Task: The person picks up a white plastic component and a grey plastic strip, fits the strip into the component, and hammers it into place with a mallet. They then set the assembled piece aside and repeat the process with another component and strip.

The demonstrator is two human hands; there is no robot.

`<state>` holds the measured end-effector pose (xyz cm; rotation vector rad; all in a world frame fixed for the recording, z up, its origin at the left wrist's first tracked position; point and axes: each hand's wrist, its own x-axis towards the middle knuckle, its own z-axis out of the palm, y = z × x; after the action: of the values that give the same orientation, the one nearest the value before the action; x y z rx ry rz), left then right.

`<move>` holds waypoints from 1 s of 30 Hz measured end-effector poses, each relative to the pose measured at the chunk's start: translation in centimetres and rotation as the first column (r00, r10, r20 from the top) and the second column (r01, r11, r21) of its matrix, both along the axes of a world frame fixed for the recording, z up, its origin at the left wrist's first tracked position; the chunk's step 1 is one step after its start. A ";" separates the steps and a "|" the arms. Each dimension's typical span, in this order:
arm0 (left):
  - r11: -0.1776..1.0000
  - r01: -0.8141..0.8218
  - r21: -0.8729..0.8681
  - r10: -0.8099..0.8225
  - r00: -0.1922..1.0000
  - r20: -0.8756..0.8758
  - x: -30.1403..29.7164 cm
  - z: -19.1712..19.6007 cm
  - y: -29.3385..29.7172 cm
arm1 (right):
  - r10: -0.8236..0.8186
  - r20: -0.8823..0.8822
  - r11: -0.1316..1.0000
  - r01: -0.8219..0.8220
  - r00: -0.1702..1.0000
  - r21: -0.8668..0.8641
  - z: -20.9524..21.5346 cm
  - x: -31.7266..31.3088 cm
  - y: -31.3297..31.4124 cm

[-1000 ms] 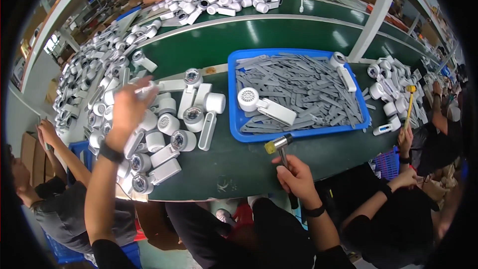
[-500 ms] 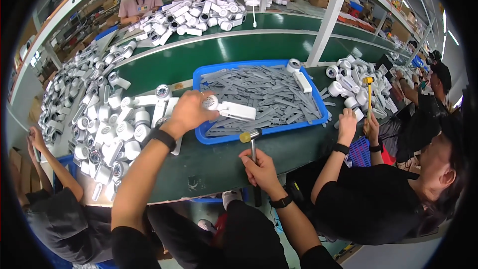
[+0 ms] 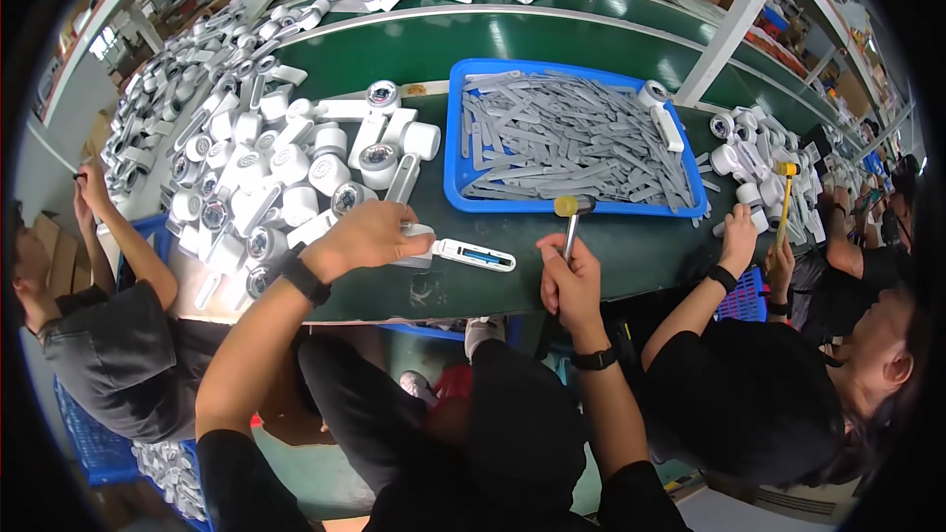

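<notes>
The left hand (image 3: pixel 370 234) clamps a white handheld part (image 3: pixel 448 250) flat on the green bench (image 3: pixel 641 246) just before the blue tray (image 3: pixel 455 177), the right hand (image 3: pixel 570 281) grips a small mallet (image 3: pixel 571 222) upright beside it — a seating step, I'd judge, calling next for a square tap

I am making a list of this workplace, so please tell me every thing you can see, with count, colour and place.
white part: one, white with a blue strip, on the bench under the left hand
mallet: one, yellow head, in the right hand
tray: one, blue, behind the mallet
grey strips: many, grey, inside the tray
white housings: many, white, piled at the left
bench: one, dark green
co-workers: one at the left, one at the right, dark shirts
second mallet: one, yellow head, in the right co-worker's hand
left hand: on the white part
right hand: around the mallet handle
</notes>
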<state>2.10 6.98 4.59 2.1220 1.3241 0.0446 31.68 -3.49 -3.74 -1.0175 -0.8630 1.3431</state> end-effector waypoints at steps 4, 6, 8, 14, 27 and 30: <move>0.998 -0.040 0.055 0.047 0.991 -0.127 0.4 0.1 -0.7 | 0.001 0.003 1.000 -0.001 1.000 -0.013 -0.1 -0.2 -0.1; 0.997 -0.056 0.045 0.062 0.987 -0.148 0.0 0.6 -1.2 | 0.013 -0.011 1.000 -0.013 1.000 -0.017 0.0 0.1 -0.3; 0.956 -0.214 0.201 0.177 0.966 0.188 -1.4 1.5 -1.8 | 0.022 0.007 1.000 -0.022 1.000 -0.006 0.6 0.1 -0.3; 0.810 0.363 -0.461 0.412 0.209 0.887 -0.5 3.2 -5.4 | 0.157 0.154 0.988 -0.156 0.976 -0.016 4.4 0.0 -1.3; 0.992 -0.117 0.055 0.007 0.473 0.881 2.4 -0.4 -6.7 | 0.038 0.367 0.991 -0.083 0.929 0.107 8.3 -6.2 -0.9; 0.814 -0.309 0.492 -0.032 0.821 0.570 -0.1 -2.0 -6.6 | 0.017 0.428 0.999 -0.034 0.904 0.033 7.6 -4.5 0.1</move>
<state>2.03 0.41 2.56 2.1909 1.1829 1.1811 27.22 -3.34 3.88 -1.3001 -1.2288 1.1323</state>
